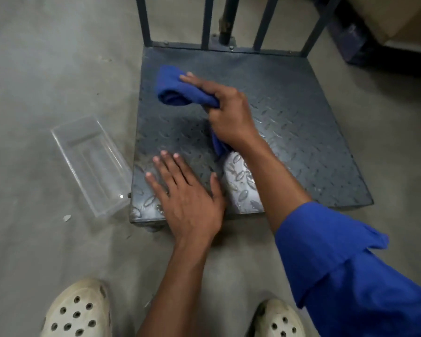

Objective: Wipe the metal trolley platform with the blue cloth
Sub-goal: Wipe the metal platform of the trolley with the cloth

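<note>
The metal trolley platform [301, 122] is a dark grey checker plate lying low on the concrete floor. A bunched blue cloth [173, 90] rests on its far left part. My right hand [229, 113] grips the cloth, with a fold trailing under the wrist. My left hand [187, 193] lies flat, fingers spread, on the platform's near left corner and holds nothing. A shiny patch of plate shows between my two forearms.
A clear plastic box [90, 164] lies on the floor against the platform's left edge. Upright handle bars [207, 23] rise from the platform's far edge. A dark pallet with cartons [379, 37] stands at the far right. My two white clogs [78, 312] are near the bottom.
</note>
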`<state>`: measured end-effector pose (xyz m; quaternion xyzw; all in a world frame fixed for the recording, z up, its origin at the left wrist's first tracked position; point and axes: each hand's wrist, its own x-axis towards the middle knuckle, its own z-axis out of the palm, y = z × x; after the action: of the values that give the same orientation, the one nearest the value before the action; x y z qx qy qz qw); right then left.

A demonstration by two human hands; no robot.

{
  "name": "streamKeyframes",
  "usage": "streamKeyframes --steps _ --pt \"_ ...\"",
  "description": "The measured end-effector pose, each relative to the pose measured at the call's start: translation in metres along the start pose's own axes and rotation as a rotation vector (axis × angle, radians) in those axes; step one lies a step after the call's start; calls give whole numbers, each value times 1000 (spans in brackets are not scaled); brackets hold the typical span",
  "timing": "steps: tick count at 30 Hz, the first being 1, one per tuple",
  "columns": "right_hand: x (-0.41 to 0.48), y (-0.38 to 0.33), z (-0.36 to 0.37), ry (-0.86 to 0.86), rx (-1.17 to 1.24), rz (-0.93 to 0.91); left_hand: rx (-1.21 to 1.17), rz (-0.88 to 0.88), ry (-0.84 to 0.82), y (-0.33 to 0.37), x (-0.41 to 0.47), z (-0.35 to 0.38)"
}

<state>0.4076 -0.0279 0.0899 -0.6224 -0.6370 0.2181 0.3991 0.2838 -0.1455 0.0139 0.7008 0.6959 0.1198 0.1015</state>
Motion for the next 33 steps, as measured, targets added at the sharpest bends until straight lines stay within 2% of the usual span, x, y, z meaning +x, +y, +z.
streamKeyframes --steps 6,13,19,24,28,33 --pt "-52 72 -111 234 -221 238 95 397 -169 7 47 4" --pt "-131 115 -179 468 -435 581 154 864 -272 49 134 13" --pt "-151 141 -166 339 -635 754 188 1081 -367 71 182 6" --pt "-145 155 -162 384 -625 809 222 1301 -410 74 223 1" --pt "-144 157 -148 396 -719 826 239 1377 -425 81 230 -2" --pt "-141 146 -137 406 -719 848 252 1444 -449 89 232 -4"
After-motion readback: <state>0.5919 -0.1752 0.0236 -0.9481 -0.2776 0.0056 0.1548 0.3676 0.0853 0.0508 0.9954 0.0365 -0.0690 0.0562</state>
